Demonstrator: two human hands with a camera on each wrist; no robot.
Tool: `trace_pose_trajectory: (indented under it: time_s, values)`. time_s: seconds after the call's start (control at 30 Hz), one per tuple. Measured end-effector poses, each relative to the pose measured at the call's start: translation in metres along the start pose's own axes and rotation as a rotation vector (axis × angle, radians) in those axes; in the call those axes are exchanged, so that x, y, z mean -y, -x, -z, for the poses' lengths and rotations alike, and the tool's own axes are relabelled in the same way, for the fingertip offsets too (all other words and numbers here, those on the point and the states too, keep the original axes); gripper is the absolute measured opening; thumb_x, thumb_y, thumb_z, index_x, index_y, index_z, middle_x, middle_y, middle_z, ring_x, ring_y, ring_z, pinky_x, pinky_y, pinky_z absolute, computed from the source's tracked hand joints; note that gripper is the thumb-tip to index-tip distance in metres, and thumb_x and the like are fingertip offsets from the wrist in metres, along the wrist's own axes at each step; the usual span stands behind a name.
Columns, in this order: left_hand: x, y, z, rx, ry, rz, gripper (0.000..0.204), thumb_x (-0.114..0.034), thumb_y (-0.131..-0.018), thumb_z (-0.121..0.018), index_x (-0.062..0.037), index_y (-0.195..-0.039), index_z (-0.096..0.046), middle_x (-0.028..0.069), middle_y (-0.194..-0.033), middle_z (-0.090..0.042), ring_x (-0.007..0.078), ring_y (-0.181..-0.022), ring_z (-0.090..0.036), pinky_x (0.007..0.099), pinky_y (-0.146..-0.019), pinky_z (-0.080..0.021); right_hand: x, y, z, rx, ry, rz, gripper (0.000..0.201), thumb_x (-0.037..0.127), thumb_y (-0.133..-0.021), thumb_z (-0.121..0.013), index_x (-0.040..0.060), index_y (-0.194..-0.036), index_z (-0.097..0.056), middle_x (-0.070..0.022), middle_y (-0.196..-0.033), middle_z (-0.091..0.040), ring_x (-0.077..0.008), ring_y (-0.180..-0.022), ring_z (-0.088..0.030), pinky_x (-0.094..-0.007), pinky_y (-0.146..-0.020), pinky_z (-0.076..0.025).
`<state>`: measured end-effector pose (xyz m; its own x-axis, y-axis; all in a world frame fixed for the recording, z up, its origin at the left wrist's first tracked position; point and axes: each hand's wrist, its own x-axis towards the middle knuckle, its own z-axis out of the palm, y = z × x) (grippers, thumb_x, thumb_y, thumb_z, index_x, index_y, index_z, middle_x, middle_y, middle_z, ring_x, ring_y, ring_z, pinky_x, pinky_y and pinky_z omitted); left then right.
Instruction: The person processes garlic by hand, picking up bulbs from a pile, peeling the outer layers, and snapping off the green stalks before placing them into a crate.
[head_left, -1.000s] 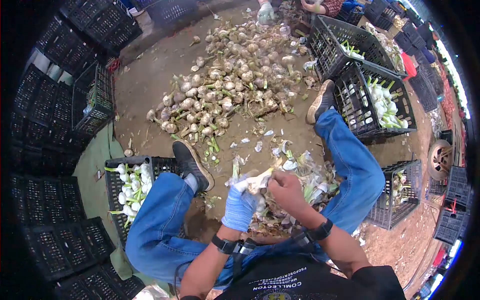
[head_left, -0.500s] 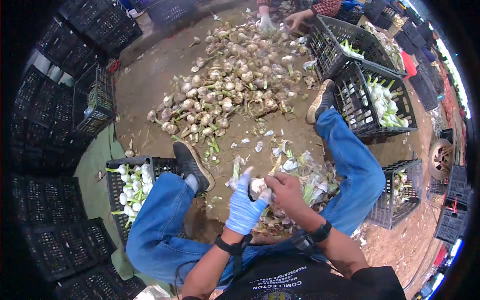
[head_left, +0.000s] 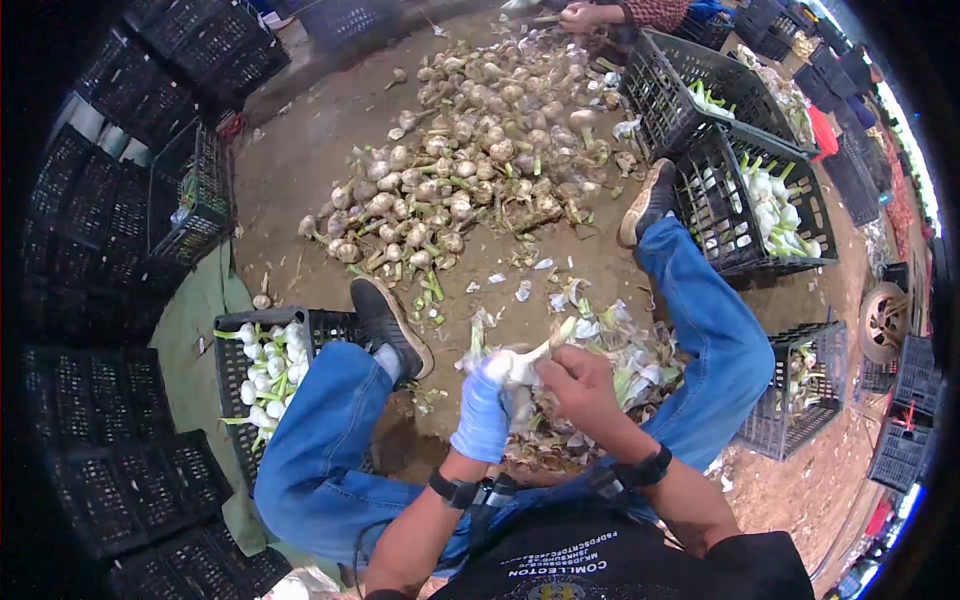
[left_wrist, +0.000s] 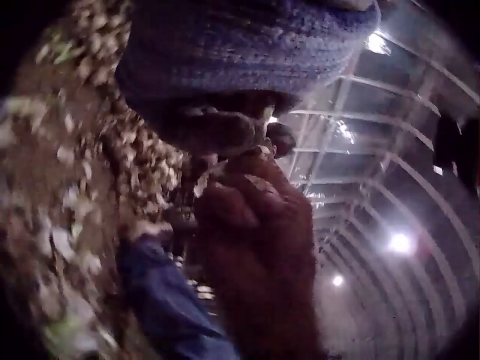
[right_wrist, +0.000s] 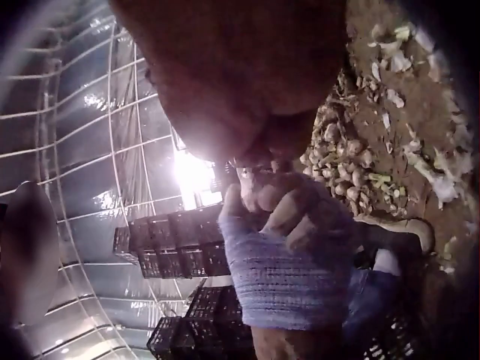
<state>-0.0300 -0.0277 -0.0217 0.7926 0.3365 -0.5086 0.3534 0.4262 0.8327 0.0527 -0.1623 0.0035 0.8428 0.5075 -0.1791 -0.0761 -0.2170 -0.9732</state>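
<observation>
My left hand [head_left: 480, 412], in a pale blue knit glove with bare fingertips, holds a whitish garlic bulb [head_left: 519, 369] low between my knees. Its stem [head_left: 562, 332] points away and to the right. Curled fingers of my bare right hand [head_left: 582, 388] pinch at the bulb's right side. In the right wrist view the gloved hand [right_wrist: 289, 247] has its fingers bent around the bulb, which is mostly hidden. Pale skin flakes show at the right hand [left_wrist: 255, 217] in the left wrist view. Loose peelings [head_left: 625, 370] lie beneath both hands.
Ahead spreads a heap of unpeeled garlic [head_left: 440, 185]. Crates of cleaned white garlic stand left [head_left: 228, 400] and right [head_left: 715, 225] of my legs. Stacked black crates [head_left: 95, 440] line the left side. Another person's hand [head_left: 583, 16] works at the far end of the heap.
The garlic bulb has turned between my hands, its stem now swung out to the upper right. My left fingers have closed in around it. The far person's hands have drawn back from the heap.
</observation>
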Motion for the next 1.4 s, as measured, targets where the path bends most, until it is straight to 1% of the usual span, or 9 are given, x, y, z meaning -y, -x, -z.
trace_pose_trajectory:
  time_s: [0.07, 0.47, 0.7, 0.77, 0.87, 0.9, 1.0, 1.03, 1.4]
  values:
    - [0.002, -0.004, 0.005, 0.164, 0.547, 0.421, 0.045, -0.055, -0.094, -0.048, -0.0128, -0.088, -0.063, -0.0011, -0.057, -0.053, 0.0126, -0.039, -0.044, 0.0291, -0.034, -0.035, -0.005, 0.0, -0.001, 0.059, -0.037, -0.02, 0.03, 0.017, -0.094, -0.064, -0.001, -0.072, -0.055, -0.0012, -0.062, -0.046, -0.0085, -0.063, -0.04, -0.031, -0.054, -0.033]
    - [0.001, -0.004, 0.003, 0.305, 0.611, 0.519, 0.05, -0.06, -0.092, -0.045, -0.0132, -0.082, -0.061, -0.0042, -0.044, -0.036, 0.0104, -0.031, -0.032, 0.0247, -0.029, -0.025, -0.003, -0.003, 0.017, 0.085, 0.444, 0.355, 0.024, 0.011, -0.088, -0.066, 0.0004, -0.072, -0.052, -0.0161, -0.066, -0.048, -0.0361, -0.061, -0.049, -0.0396, -0.053, -0.038]
    - [0.01, 0.005, 0.006, 0.348, 0.466, 0.401, 0.047, -0.056, -0.089, -0.049, -0.0106, -0.082, -0.06, 0.0018, -0.044, -0.042, 0.0154, -0.031, -0.036, 0.0296, -0.03, -0.028, -0.047, -0.009, 0.032, -0.113, 0.252, 0.207, 0.016, 0.009, -0.087, -0.064, -0.0018, -0.078, -0.057, -0.0157, -0.072, -0.057, -0.0275, -0.058, -0.052, -0.0377, -0.053, -0.039]
    - [0.023, 0.006, 0.015, 0.36, 0.493, 0.29, 0.045, -0.048, -0.087, -0.052, -0.0047, -0.092, -0.062, 0.0079, -0.052, -0.052, 0.0201, -0.037, -0.045, 0.0318, -0.035, -0.037, -0.073, -0.019, 0.071, -0.222, 0.22, -0.336, 0.012, 0.01, -0.086, -0.062, -0.0014, -0.086, -0.061, -0.0154, -0.076, -0.061, -0.0237, -0.063, -0.055, -0.0361, -0.058, -0.042]
    - [0.02, 0.004, 0.006, 0.164, 0.409, 0.166, 0.053, -0.044, -0.085, -0.054, 0.0019, -0.109, -0.064, 0.0102, -0.058, -0.057, 0.0217, -0.043, -0.051, 0.0319, -0.039, -0.042, -0.091, -0.011, 0.088, -0.206, 0.484, -0.049, 0.019, 0.012, -0.085, -0.062, 0.0008, -0.099, -0.065, -0.0143, -0.08, -0.062, -0.023, -0.069, -0.056, -0.0329, -0.064, -0.045]
    - [-0.002, 0.007, 0.0, 0.211, 0.393, 0.163, 0.068, -0.042, -0.083, -0.055, 0.0035, -0.134, -0.051, 0.0122, -0.063, -0.06, 0.0222, -0.046, -0.054, 0.0318, -0.041, -0.043, -0.088, -0.005, 0.078, -0.298, 0.664, 0.294, 0.032, 0.012, -0.083, -0.061, 0.0026, -0.114, -0.064, -0.0123, -0.084, -0.063, -0.0217, -0.072, -0.056, -0.0315, -0.069, -0.046]
    - [0.005, -0.002, 0.009, 0.443, 0.566, 0.077, 0.069, -0.035, -0.088, -0.056, 0.0044, -0.143, -0.04, 0.0058, -0.081, -0.064, 0.0152, -0.064, -0.061, 0.0262, -0.057, -0.052, -0.045, 0.009, 0.062, -0.125, 0.348, -0.007, 0.036, 0.01, -0.085, -0.06, 0.002, -0.12, -0.063, -0.0112, -0.088, -0.065, -0.0187, -0.073, -0.057, -0.0302, -0.071, -0.047]
    - [-0.002, 0.002, 0.001, 0.331, 0.455, 0.133, 0.077, -0.044, -0.086, -0.048, -0.0033, -0.149, -0.032, 0.0115, -0.059, -0.057, 0.0193, -0.041, -0.048, 0.0299, -0.038, -0.04, -0.03, 0.011, 0.058, -0.057, 0.345, -0.098, 0.038, 0.01, -0.089, -0.061, 0.0019, -0.126, -0.062, -0.0075, -0.098, -0.067, -0.0101, -0.083, -0.06, -0.0271, -0.071, -0.049]
    - [-0.005, 0.002, -0.008, 0.171, 0.357, 0.222, 0.064, -0.057, -0.096, -0.045, -0.0052, -0.133, -0.054, 0.0029, -0.074, -0.062, 0.0119, -0.049, -0.054, 0.025, -0.041, -0.043, 0.007, 0.006, 0.011, 0.303, -0.03, -0.068, 0.035, 0.012, -0.089, -0.066, 0.0001, -0.121, -0.059, -0.0026, -0.104, -0.063, -0.0069, -0.089, -0.058, -0.0249, -0.072, -0.049]
